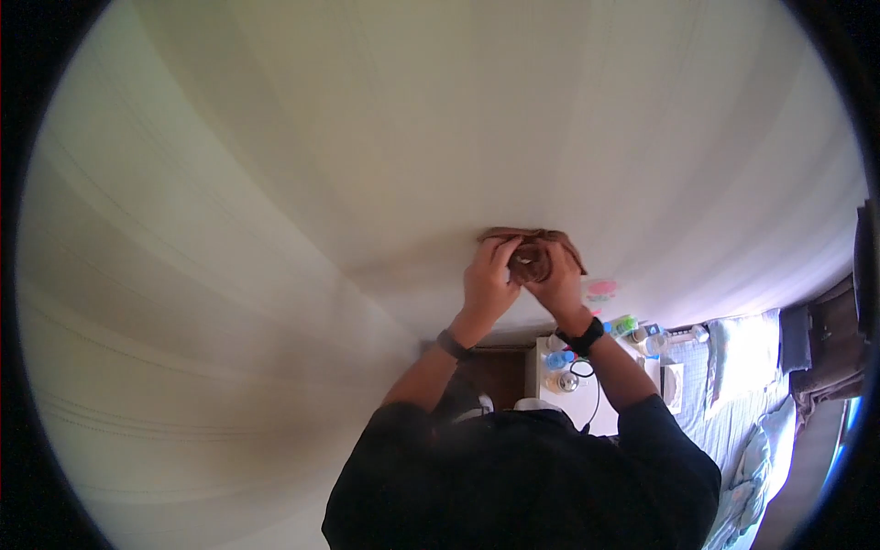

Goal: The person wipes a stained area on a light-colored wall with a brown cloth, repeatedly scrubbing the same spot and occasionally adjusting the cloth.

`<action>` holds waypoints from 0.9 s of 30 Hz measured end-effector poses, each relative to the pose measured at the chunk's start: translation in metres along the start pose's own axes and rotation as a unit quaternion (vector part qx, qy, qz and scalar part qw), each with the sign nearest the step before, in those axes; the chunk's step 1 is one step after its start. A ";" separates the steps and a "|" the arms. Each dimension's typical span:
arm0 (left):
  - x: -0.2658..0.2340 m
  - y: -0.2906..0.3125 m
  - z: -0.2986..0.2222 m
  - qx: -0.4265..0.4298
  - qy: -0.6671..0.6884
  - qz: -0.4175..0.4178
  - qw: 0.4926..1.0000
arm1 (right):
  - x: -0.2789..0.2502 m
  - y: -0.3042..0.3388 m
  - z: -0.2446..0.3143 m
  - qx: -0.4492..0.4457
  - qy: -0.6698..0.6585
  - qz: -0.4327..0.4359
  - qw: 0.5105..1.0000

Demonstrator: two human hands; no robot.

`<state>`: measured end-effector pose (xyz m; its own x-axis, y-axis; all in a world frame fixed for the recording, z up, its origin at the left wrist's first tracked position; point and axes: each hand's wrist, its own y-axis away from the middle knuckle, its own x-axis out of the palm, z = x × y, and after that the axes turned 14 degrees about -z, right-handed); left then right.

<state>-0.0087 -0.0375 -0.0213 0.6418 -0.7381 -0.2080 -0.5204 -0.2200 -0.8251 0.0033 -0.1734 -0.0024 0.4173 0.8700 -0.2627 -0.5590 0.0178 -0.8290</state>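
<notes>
Both hands are up at the pale wall [440,165] — left hand [489,282] at the brown cloth's [530,273] eight o'clock, right hand [560,286] at its four — fingers [502,249] curled in, holding the bunched cloth just off the view's centre towards three o'clock. Doing this well, I'd say, calls for an even grip on both sides, tight folds and steady pressure, with both arms clear of the crowded counter [576,409] down at five o'clock from the cloth!
</notes>
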 end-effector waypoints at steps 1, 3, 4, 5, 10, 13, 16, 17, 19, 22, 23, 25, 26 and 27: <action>-0.009 0.000 0.007 -0.002 -0.011 -0.018 1.000 | 0.011 0.001 0.007 -0.010 0.000 -0.006 1.000; -0.029 -0.002 0.015 0.020 -0.027 -0.051 0.998 | 0.028 -0.004 0.020 -0.045 -0.020 0.003 0.999; -0.039 -0.003 0.016 0.000 -0.029 -0.052 0.998 | 0.033 -0.004 0.029 -0.056 -0.038 0.016 0.998; -0.047 -0.005 0.015 -0.019 -0.031 -0.053 0.998 | 0.036 -0.007 0.040 -0.066 -0.055 0.028 0.996; -0.076 -0.030 0.025 -0.012 -0.039 -0.099 0.994 | 0.043 -0.043 0.092 -0.027 -0.105 0.119 0.987; -0.085 -0.056 0.012 0.030 -0.052 -0.132 0.989 | 0.066 -0.043 0.079 -0.039 -0.106 0.042 0.993; -0.093 -0.080 -0.004 0.039 -0.067 -0.151 0.985 | 0.061 -0.056 0.089 -0.015 -0.118 0.062 0.991; -0.092 -0.088 -0.010 0.045 -0.064 -0.147 0.986 | 0.058 -0.063 0.089 -0.026 -0.127 0.038 0.991; -0.087 -0.105 -0.026 0.053 -0.064 -0.145 0.986 | 0.048 -0.078 0.088 -0.032 -0.144 0.031 0.989; -0.075 -0.122 -0.048 0.063 -0.031 -0.128 0.989 | 0.028 -0.096 0.082 -0.049 -0.153 -0.001 0.987; -0.069 -0.126 -0.053 0.063 -0.030 -0.124 0.990 | 0.020 -0.100 0.078 -0.061 -0.145 -0.025 0.987; -0.052 -0.133 -0.065 0.083 -0.004 -0.130 0.988 | 0.002 -0.109 0.073 -0.060 -0.131 -0.043 0.989; -0.043 -0.135 -0.068 0.088 0.006 -0.134 0.987 | -0.006 -0.111 0.069 -0.061 -0.120 -0.057 0.989; -0.036 -0.135 -0.071 0.087 0.007 -0.135 0.987 | -0.013 -0.113 0.065 -0.062 -0.118 -0.056 0.989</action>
<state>-0.0014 -0.0262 0.1347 0.7347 -0.6773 0.0381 -0.2262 -0.2976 -0.9275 0.0144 -0.1542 0.1266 0.2844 0.9571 -0.0552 -0.4207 0.0729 -0.9043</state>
